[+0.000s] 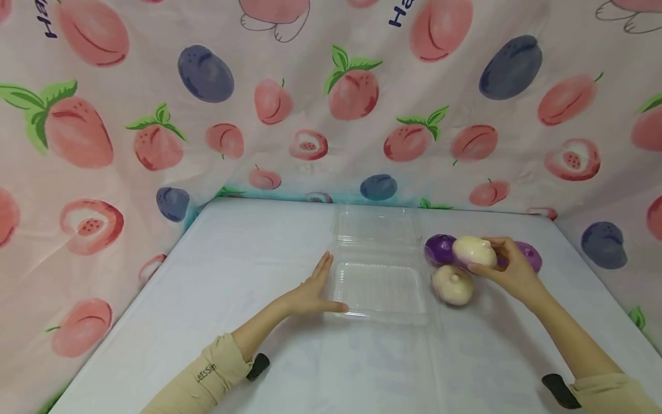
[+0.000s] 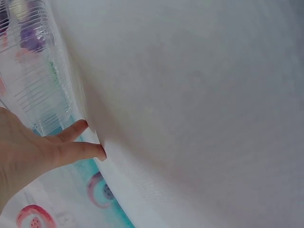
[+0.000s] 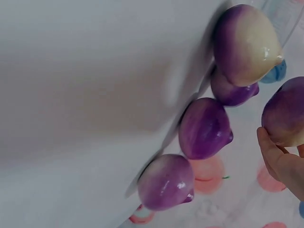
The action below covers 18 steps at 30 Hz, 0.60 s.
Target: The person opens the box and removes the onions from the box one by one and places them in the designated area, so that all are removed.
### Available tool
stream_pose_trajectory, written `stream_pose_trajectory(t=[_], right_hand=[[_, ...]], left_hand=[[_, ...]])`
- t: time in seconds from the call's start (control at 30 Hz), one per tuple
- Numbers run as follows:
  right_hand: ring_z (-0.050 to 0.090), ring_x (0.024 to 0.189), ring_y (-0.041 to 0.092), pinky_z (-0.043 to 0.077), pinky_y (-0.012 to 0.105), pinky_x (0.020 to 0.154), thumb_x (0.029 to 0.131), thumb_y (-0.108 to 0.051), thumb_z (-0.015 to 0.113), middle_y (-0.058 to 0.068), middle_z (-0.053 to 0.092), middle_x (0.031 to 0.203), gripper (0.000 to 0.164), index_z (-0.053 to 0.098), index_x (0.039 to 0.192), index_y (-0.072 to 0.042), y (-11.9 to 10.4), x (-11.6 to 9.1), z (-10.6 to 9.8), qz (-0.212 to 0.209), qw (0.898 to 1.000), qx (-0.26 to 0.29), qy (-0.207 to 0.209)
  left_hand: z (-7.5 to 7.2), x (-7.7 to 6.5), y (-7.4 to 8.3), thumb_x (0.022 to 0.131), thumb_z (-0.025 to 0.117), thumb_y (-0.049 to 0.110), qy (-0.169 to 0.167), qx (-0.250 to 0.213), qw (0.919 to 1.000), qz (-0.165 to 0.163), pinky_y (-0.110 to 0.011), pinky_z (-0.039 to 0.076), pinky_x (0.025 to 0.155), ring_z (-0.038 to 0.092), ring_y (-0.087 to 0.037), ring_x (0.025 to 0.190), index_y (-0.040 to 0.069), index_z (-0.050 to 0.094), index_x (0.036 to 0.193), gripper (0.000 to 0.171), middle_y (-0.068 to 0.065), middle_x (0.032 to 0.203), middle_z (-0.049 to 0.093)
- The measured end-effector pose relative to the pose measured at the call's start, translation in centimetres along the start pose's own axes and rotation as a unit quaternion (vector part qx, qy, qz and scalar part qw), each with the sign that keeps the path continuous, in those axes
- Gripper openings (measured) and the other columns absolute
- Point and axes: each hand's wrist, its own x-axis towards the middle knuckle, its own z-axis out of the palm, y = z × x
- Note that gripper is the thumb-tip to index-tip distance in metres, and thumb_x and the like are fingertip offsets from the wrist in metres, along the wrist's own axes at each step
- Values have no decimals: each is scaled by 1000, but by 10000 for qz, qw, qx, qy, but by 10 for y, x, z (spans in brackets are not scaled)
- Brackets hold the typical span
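Note:
My right hand [image 1: 509,270] pinches a cream-and-purple onion [image 1: 473,252] between thumb and fingers, raised off the table. In the right wrist view this onion [image 3: 287,111] shows at the right edge, the hand [image 3: 285,166] partly cut off. Under and around it rest a pale onion [image 1: 453,286], a dark purple onion [image 1: 439,249] and a lighter purple onion [image 1: 530,256], partly covered by the hand. My left hand [image 1: 308,294] touches the left side of a clear plastic clamshell box [image 1: 380,287], thumb and fingers spread. The box lies open, its lid [image 1: 377,225] folded back.
A white-covered table [image 1: 248,247] lies beneath everything. Behind and beside it hangs a fruit-print cloth [image 1: 310,86]. In the right wrist view several onions stand in a row, among them a purple one [image 3: 205,128].

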Motion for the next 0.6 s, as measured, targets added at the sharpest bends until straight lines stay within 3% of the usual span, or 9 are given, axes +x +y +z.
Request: stream_pose_trajectory(t=[0.13, 0.2, 0.27, 0.37, 0.43, 0.6], right_hand=[[34, 95, -20, 37, -2, 73, 87, -15, 68, 35, 39, 131, 68, 27, 134, 10, 8, -4, -5, -28, 9998, -201, -55], [42, 98, -9, 37, 0, 71, 85, -15, 70, 35, 39, 129, 71, 27, 136, 10, 11, -5, -8, -64, 9992, -381, -129], [49, 101, 9, 38, 3, 69, 84, -15, 71, 35, 40, 128, 73, 29, 137, 10, 14, -5, -10, -114, 9981, -565, -194], [49, 102, 32, 40, 9, 67, 82, -15, 73, 32, 44, 125, 72, 32, 136, 11, 19, -5, -13, -131, 9962, -831, -224], [50, 101, 28, 40, 12, 66, 82, -16, 73, 32, 45, 124, 72, 34, 135, 12, 21, -6, -15, -95, 9956, -901, -238], [50, 107, 41, 37, 4, 68, 82, -14, 73, 37, 41, 127, 74, 31, 134, 18, 31, -5, -13, 43, 9971, -732, -225]], left_hand=[[2, 0, -1, 75, 74, 50, 19, -18, 10000, -71, -71, 13, 106, 5, -38, 145, 7, -10, 151, 121, -8, 158, -19], [3, 0, -2, 75, 74, 51, -6, -28, 9999, -106, -72, 13, 106, 5, -38, 145, 8, -10, 151, 121, -7, 158, -19], [4, 0, -2, 75, 74, 52, -24, -26, 10000, -85, -73, 12, 105, 4, -39, 145, 8, -10, 151, 121, -8, 158, -20], [5, 2, -3, 76, 73, 53, -37, -15, 10000, -17, -74, 13, 104, 3, -39, 145, 7, -11, 151, 121, -8, 158, -20], [5, 2, -3, 76, 72, 53, -36, 19, 10000, -3, -73, 13, 104, 3, -38, 145, 7, -11, 151, 121, -8, 158, -19], [3, 2, -1, 76, 72, 52, 14, 75, 10000, -6, -73, 13, 105, 5, -39, 145, 7, -10, 151, 120, -9, 158, -19]])
